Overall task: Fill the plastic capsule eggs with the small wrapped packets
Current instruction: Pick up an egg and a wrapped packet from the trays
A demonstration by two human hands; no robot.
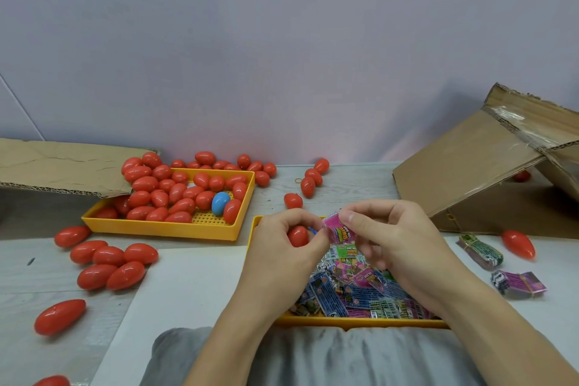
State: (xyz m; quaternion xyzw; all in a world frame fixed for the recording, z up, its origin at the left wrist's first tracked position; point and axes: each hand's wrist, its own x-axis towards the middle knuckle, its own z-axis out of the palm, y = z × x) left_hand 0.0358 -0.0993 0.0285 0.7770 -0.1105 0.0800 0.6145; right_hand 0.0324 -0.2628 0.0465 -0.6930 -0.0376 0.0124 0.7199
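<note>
Hands: left hand [283, 236] curls round a red egg [297, 235]; right hand [391, 235] pinches the pink packet [340, 229].
Risk: the stiff packet may spring loose, or the egg slip.

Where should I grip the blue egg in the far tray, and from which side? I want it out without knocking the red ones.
Probably from above, pinching the blue egg across its narrow middle. It lies among red eggs in the yellow tray, one red egg touching its right side, so a sideways reach would likely shove neighbours. Its top is exposed.
</note>
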